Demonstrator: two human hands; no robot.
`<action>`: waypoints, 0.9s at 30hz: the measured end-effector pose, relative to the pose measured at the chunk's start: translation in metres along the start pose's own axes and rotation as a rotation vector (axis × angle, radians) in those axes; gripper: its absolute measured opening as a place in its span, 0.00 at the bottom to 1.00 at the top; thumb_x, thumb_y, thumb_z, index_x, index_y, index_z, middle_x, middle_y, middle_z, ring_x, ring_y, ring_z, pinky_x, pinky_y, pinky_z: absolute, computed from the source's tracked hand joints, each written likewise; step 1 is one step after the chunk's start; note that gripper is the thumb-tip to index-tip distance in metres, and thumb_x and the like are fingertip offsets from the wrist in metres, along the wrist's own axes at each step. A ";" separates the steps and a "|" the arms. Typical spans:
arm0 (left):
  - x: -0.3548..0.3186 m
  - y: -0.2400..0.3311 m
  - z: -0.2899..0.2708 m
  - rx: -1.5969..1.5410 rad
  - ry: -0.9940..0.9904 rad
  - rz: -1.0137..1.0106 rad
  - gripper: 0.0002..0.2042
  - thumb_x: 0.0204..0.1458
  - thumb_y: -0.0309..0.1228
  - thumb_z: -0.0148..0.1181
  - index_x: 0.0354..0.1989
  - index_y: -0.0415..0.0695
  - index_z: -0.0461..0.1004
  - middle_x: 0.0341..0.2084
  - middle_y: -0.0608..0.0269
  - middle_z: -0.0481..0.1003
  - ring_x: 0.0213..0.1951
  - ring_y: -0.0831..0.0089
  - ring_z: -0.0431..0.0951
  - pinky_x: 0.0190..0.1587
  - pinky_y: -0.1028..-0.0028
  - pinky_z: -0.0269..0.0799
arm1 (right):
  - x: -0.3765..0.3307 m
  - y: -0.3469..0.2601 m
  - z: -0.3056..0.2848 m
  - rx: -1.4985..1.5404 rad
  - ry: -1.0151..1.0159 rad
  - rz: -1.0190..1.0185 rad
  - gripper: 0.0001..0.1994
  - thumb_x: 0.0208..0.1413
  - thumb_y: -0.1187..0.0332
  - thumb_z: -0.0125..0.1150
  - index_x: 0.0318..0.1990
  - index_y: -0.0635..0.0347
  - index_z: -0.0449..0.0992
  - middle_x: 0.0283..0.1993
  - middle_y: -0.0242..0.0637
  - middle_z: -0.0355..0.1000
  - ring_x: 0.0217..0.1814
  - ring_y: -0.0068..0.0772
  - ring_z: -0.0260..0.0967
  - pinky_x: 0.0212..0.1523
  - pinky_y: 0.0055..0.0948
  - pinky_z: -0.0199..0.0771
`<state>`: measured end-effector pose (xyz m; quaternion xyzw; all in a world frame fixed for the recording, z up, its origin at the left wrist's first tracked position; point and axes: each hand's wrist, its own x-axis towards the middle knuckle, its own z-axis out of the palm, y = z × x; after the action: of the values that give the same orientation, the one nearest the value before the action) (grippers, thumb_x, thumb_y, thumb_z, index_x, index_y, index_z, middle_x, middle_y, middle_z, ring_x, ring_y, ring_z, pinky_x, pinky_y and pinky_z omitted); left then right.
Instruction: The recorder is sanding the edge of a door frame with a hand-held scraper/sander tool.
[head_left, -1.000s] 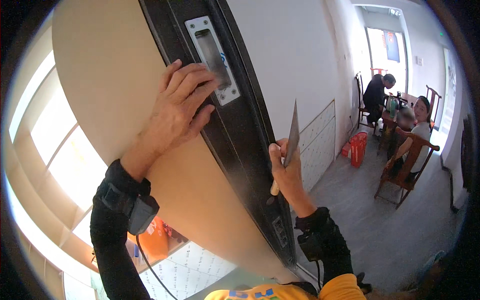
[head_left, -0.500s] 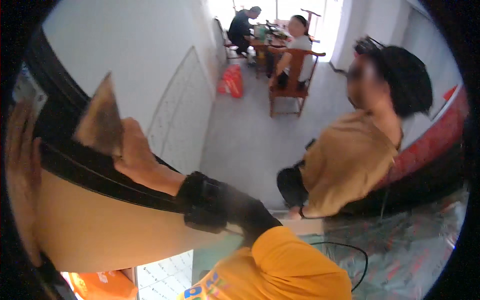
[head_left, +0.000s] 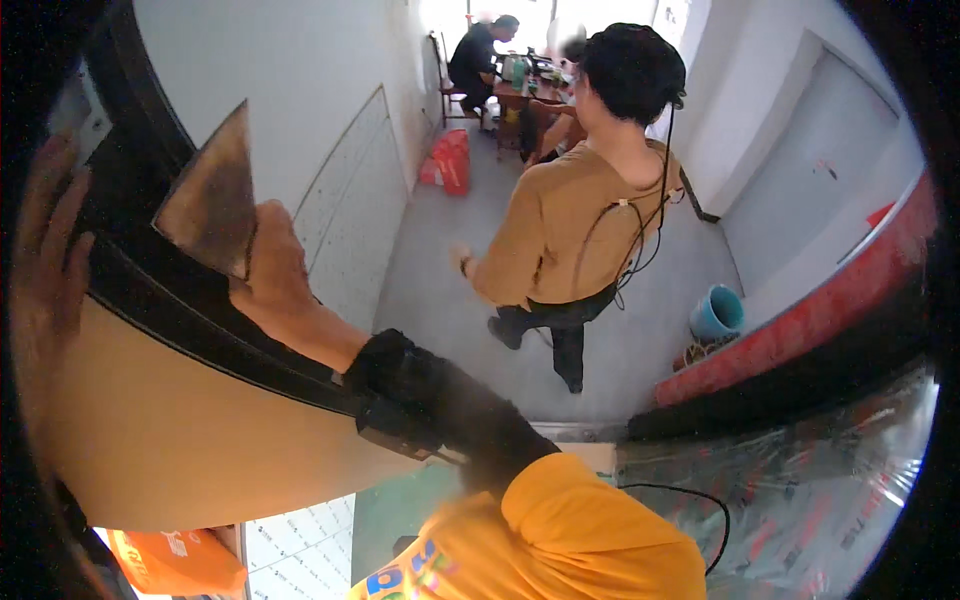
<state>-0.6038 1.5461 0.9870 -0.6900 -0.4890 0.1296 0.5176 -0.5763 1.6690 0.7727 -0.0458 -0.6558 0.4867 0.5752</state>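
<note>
My right hand (head_left: 285, 285) is closed round a putty knife (head_left: 213, 200), reaching across to the left. Its brown-stained, flared metal blade points up over the black door frame (head_left: 215, 310). Fingers cover the handle, and I cannot tell whether the blade touches the frame. At the far left rim my left hand (head_left: 45, 250) has its fingers extended and apart beside the frame. It is dim and distorted there, and it holds nothing visible. A tan panel (head_left: 220, 430) curves below the frame. My right forearm wears a black sleeve with a dark band and box.
A person in a tan top (head_left: 590, 220) walks beyond the threshold. Two people sit at a far table. A red bag (head_left: 447, 160), a blue bucket (head_left: 717, 312) and a grey door (head_left: 810, 150) line the room. Plastic sheeting (head_left: 790, 490) and an orange bag (head_left: 175, 560) lie nearby.
The person in the tan top has turned away and moved from the right of the doorway into the room. My right hand and the putty knife have shifted slightly up.
</note>
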 end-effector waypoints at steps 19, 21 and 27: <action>-0.055 0.009 -0.029 0.192 -0.295 -0.040 0.14 0.40 0.19 0.57 0.39 0.33 0.69 0.44 0.46 0.68 0.51 0.53 0.67 0.53 0.55 0.62 | -0.025 0.007 0.013 0.058 -0.040 -0.060 0.25 0.29 0.81 0.56 0.41 0.65 0.58 0.37 0.50 0.57 0.42 0.54 0.56 0.40 0.41 0.59; -0.053 0.019 -0.031 0.125 -0.182 -0.007 0.14 0.38 0.20 0.58 0.37 0.34 0.69 0.40 0.47 0.69 0.48 0.53 0.69 0.53 0.55 0.63 | -0.034 0.011 0.012 0.022 -0.064 -0.090 0.26 0.29 0.80 0.57 0.43 0.64 0.60 0.40 0.50 0.59 0.44 0.55 0.57 0.43 0.42 0.59; -0.055 0.033 -0.056 -0.018 -0.195 -0.126 0.13 0.33 0.23 0.61 0.30 0.37 0.68 0.27 0.56 0.68 0.32 0.61 0.70 0.38 0.64 0.68 | -0.052 0.002 0.025 0.064 -0.085 -0.002 0.15 0.49 0.65 0.61 0.40 0.62 0.65 0.35 0.36 0.67 0.39 0.33 0.66 0.40 0.31 0.65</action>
<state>-0.5746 1.4691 0.9652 -0.6467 -0.5805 0.1592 0.4684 -0.5796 1.6229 0.7380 -0.0064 -0.6638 0.5083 0.5486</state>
